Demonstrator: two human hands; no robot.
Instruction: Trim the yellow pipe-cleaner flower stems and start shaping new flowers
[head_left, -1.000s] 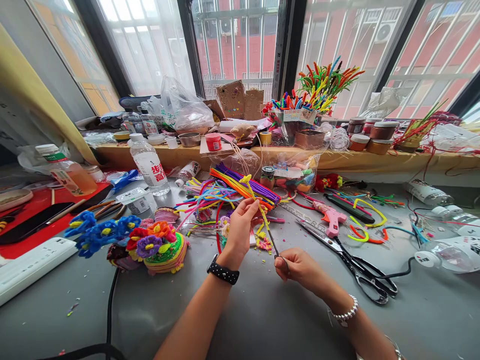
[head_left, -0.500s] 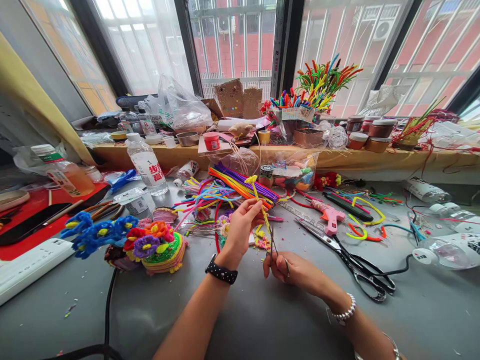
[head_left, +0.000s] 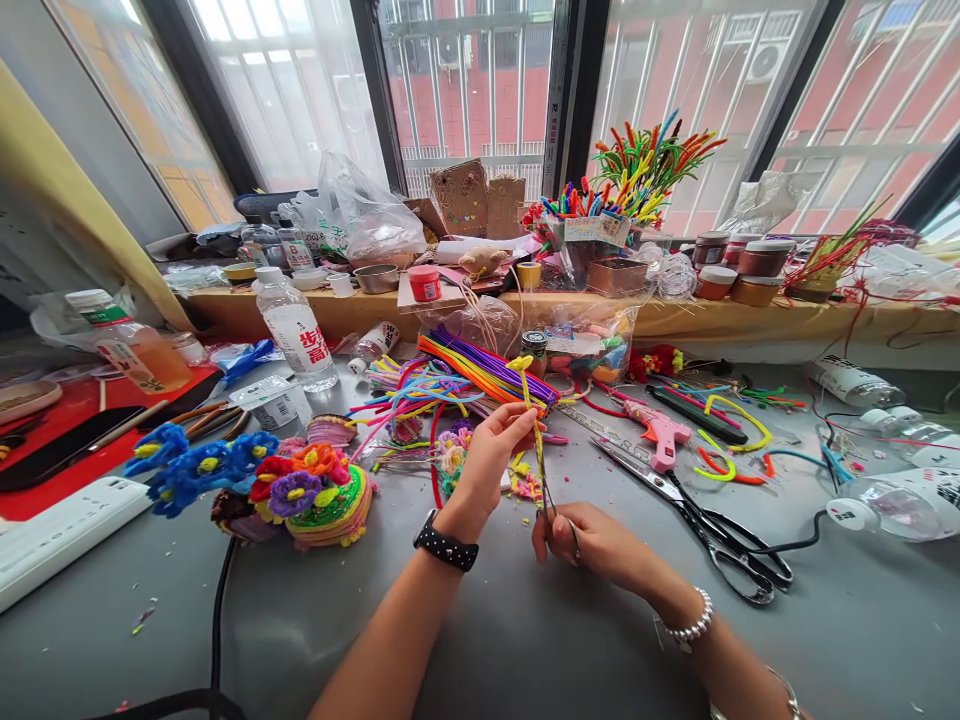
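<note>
My left hand (head_left: 493, 452) pinches a yellow pipe cleaner (head_left: 526, 388) that stands nearly upright, its top end bent into a small knob. In my right hand (head_left: 581, 535) is a small pair of scissors (head_left: 547, 493), fingers closed round the handles. Its blades point up along the lower part of the pipe cleaner; whether they touch it I cannot tell. Behind my left hand lies a bundle of purple and orange pipe cleaners (head_left: 480, 365). Yellow and pink clippings (head_left: 525, 480) are scattered on the grey table (head_left: 495, 640) just beyond the scissors.
Large black-handled scissors (head_left: 694, 520) and a pink glue gun (head_left: 660, 430) lie to the right. Fuzzy flowers (head_left: 206, 465) and a round striped piece (head_left: 330, 510) stand on the left. A water bottle (head_left: 296, 330) stands behind them. A black cable (head_left: 217, 620) crosses the front left.
The yellow pipe cleaner has become more upright and shifted slightly right with my left hand. My right hand keeps its grip on the small scissors and has hardly moved.
</note>
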